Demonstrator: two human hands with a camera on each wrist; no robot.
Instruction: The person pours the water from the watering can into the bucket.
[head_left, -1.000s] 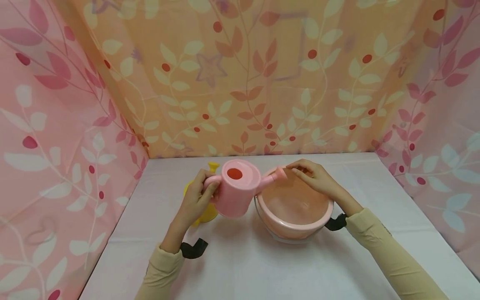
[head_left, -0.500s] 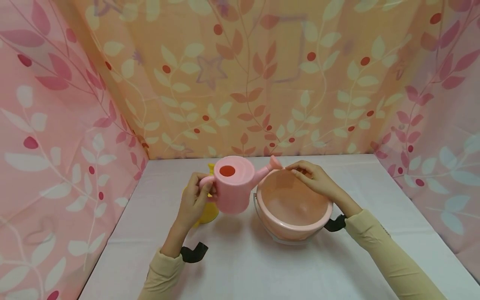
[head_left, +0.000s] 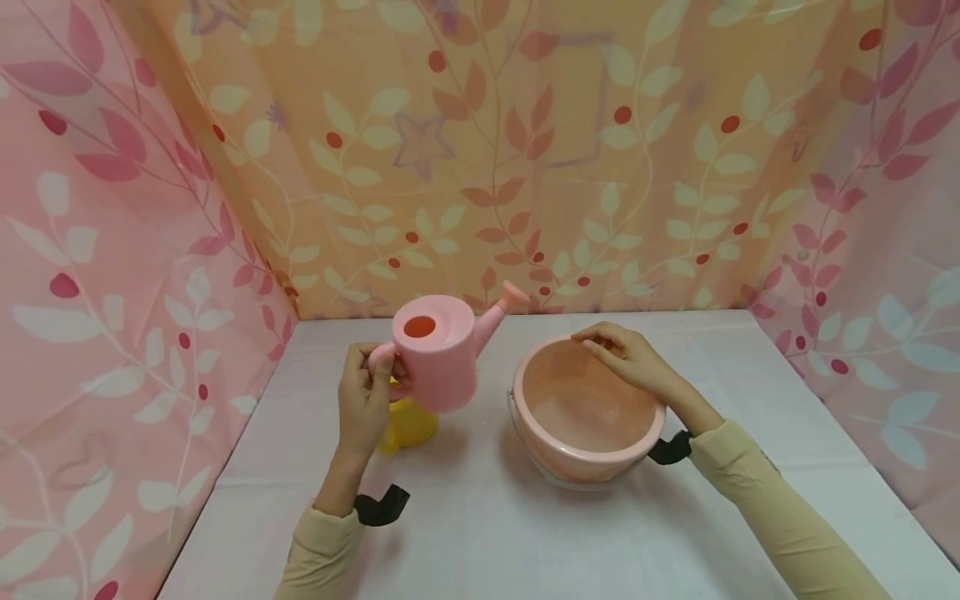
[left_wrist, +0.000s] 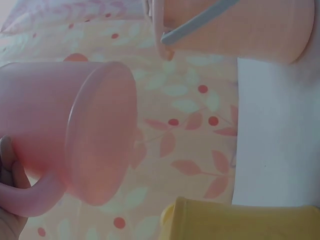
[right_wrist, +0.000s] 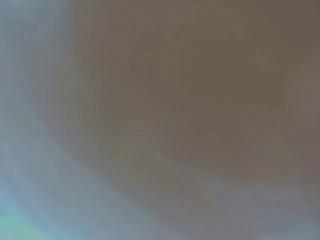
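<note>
My left hand grips the handle of a pink watering can, which is raised above the table with its spout angled up to the right. The left wrist view shows the base and handle of the watering can close up. My right hand holds the far right rim of a light pink bucket that stands on the table, its mouth facing up. A yellow object, partly hidden behind my left hand and the watering can, stands on the table. In the right wrist view everything is blurred.
A white cloth covers the table. Leaf-patterned curtains rise at the back and on both sides. A grey handle hangs on the bucket. Black straps are on the wrists.
My left hand has carried the watering can left and up, away from the bucket, and its spout has come up from over the bucket's rim. My right hand and the bucket have stayed put.
</note>
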